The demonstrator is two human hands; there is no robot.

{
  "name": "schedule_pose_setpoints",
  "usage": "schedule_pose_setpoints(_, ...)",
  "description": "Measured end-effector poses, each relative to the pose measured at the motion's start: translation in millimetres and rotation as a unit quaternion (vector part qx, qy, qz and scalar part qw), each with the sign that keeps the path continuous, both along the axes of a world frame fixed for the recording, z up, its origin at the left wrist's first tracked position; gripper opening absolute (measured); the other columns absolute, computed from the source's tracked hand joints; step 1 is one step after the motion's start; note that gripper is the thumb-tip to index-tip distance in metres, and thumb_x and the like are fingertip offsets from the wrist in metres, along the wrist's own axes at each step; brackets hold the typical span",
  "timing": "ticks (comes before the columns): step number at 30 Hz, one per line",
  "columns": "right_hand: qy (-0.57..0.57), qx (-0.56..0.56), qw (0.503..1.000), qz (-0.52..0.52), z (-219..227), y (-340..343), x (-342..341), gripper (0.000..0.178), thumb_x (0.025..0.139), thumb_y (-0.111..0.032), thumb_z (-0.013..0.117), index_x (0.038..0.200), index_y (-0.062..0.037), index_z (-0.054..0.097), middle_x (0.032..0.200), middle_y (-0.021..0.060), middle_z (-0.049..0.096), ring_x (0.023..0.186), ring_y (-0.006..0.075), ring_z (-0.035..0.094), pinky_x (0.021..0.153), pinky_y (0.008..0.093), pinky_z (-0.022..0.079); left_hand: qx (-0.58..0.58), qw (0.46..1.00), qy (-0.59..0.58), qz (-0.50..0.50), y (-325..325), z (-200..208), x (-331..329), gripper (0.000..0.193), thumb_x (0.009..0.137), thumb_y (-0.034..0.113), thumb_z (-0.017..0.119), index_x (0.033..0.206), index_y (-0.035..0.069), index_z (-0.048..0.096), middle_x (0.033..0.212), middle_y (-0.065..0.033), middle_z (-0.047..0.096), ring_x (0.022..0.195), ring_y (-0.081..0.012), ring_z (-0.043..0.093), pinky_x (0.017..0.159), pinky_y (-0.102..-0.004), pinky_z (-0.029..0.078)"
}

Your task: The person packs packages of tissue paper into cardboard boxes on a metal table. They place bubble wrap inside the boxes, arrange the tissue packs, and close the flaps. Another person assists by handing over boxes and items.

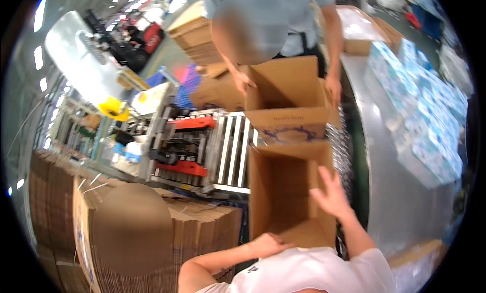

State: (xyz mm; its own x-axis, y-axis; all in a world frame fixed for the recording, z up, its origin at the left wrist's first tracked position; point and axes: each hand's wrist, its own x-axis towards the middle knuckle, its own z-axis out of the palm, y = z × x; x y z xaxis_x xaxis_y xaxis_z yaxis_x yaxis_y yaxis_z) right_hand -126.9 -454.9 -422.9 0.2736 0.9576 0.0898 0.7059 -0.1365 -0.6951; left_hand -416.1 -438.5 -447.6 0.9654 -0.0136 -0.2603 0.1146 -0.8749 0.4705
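An empty-looking open cardboard box point(288, 191) stands right in front of me, its inside facing up. My right hand point(331, 194) is over the box's right wall, fingers spread and holding nothing. At the near left, my left hand point(268, 245) rests with curled fingers on the box's near edge; its fingertips are partly hidden. Directly beyond is a second open cardboard box point(288, 126) with dark printing on its front flap. A co-worker's two hands point(244, 83) are at the sides of that farther box.
To the left lie a roller conveyor point(233, 146) and a machine with red bars point(190, 122). Bundled flat cartons point(202, 232) stand at the near left. On the right, a metal table point(385, 202) carries blue-and-white patterned packs point(430, 126). More cartons point(195, 37) are stacked behind.
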Motion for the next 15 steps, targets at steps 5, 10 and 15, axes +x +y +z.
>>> schedule_pose_setpoints(5, -0.009, -0.067, 0.994, -0.09, -32.8, 4.0, -11.2, 0.052, 0.085, -0.014, 0.057, 0.134, -0.0139, 0.041, 0.117, 0.0322, 0.041, 0.095, 0.0477, 0.054, 0.079, 0.0483, 0.049, 0.146, 0.867, -0.171, 0.444, 84.5, 42.4, -2.0, 0.064, 0.077, 0.04, 0.069, 0.127, 0.006, 0.05, 0.099, -0.0125, 0.063, 0.098, -0.0303, 0.058, 0.092, -0.0447, 0.039)
schedule_pose_setpoints(10, -0.013, 0.021, 0.994, -0.11, -95.7, -14.8, 96.8, 0.041, 0.086, -0.02, 0.057, 0.125, -0.0106, 0.053, 0.115, 0.0218, 0.048, 0.092, 0.0393, 0.055, 0.079, 0.0444, 0.047, -0.198, 0.803, -0.098, 0.554, 112.3, -14.8, -33.1, 0.043, 0.088, 0.021, 0.056, 0.126, 0.001, 0.049, 0.103, -0.0202, 0.066, 0.093, -0.0292, 0.066, 0.08, -0.0335, 0.05)
schedule_pose_setpoints(15, -0.098, -0.285, 0.939, -0.166, -103.8, -1.1, 19.5, 0.098, 0.075, -0.063, 0.058, 0.133, 0.0124, 0.034, 0.139, 0.0278, 0.028, 0.13, 0.0471, 0.023, 0.098, 0.0671, 0.025, -0.226, 0.811, -0.116, 0.528, 120.3, -42.2, -56.2, 0.035, 0.093, 0.019, 0.051, 0.121, -0.001, 0.052, 0.102, -0.0155, 0.067, 0.096, -0.0202, 0.063, 0.082, -0.0317, 0.048)
